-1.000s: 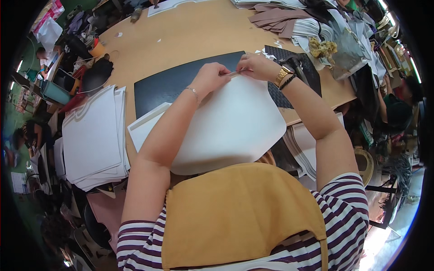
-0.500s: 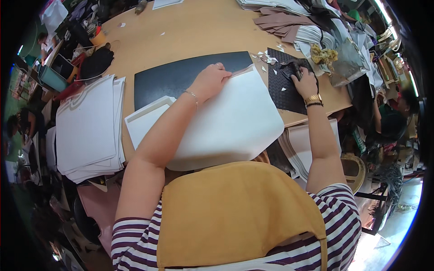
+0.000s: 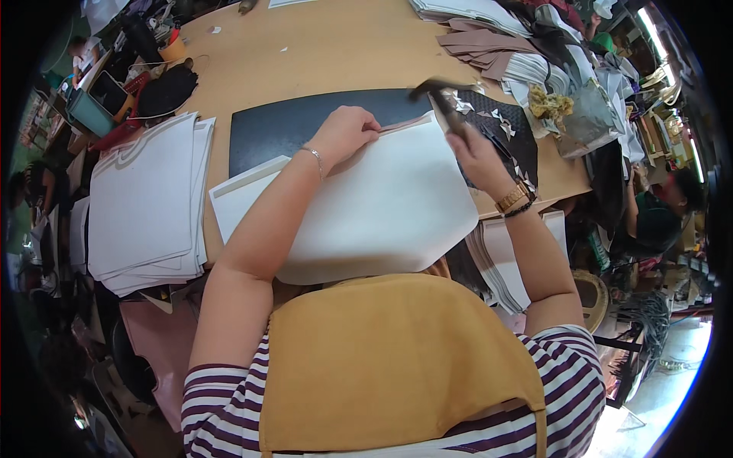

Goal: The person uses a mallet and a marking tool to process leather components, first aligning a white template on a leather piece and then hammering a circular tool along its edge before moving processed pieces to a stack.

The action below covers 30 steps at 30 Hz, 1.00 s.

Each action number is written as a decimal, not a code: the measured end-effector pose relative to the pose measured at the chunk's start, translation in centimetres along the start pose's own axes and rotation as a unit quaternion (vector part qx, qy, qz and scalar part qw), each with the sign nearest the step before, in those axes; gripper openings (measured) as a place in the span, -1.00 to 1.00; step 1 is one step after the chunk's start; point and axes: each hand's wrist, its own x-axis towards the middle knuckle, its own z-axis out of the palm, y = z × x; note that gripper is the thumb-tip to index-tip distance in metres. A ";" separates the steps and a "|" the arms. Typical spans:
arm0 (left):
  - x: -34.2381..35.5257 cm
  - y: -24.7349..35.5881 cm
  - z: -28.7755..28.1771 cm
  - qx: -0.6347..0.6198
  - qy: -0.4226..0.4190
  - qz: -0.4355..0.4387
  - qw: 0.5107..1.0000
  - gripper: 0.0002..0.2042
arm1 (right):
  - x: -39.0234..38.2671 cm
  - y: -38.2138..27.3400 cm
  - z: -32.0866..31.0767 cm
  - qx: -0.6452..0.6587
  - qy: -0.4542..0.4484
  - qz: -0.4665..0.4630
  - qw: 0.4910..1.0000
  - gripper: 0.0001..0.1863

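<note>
A: What is the left hand (image 3: pixel 350 136) up to?

B: Its fingers are bent together on a brownish strip (image 3: pixel 402 124) along the far edge of a big white sheet (image 3: pixel 393 198). Whether they pinch it or only press, I can't tell.

A: And the right hand (image 3: pixel 479 159)?

B: Closed round the handle of a hammer (image 3: pixel 450 114). The hammer's head is blurred, just beyond the sheet's far right corner; I can't tell whether it touches anything.

A: Where does the sheet lie?

B: At the near edge of the desk (image 3: pixel 343 53), partly over a smooth black board (image 3: pixel 286 122), with its near end reaching past that edge toward a mustard apron (image 3: pixel 405 359). Under the left forearm shows a white flap (image 3: pixel 243 185) with a raised border; whether it belongs to the sheet is hidden.

A: What's around that?

B: Right of the board, toward the desk's near right corner, a dark textured mat (image 3: pixel 528 156) carries small white scraps (image 3: pixel 506 127). By the right edge sit a yellowish lump (image 3: pixel 550 108) and, farther back, some brown strips (image 3: pixel 482 47).

A: And on the other side?

B: A stack of white sheets (image 3: pixel 145 198) lies at the near left corner. Farther up the left edge are a black round thing (image 3: pixel 168 90) and an orange cup (image 3: pixel 174 50).
</note>
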 end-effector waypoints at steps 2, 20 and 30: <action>-0.1 -0.3 0.3 0.050 0.017 0.048 0.997 -0.81 | -0.1 -0.7 0.5 -0.052 -0.075 0.023 0.996 -0.61; -2.0 -1.0 2.4 0.254 0.055 0.133 0.956 -0.79 | 0.0 -3.5 2.3 -0.078 -0.060 -0.038 0.994 -0.61; -10.4 0.7 1.0 0.279 0.157 -0.022 0.947 -0.58 | 1.1 -5.2 2.3 -0.084 -0.109 -0.036 0.990 -0.60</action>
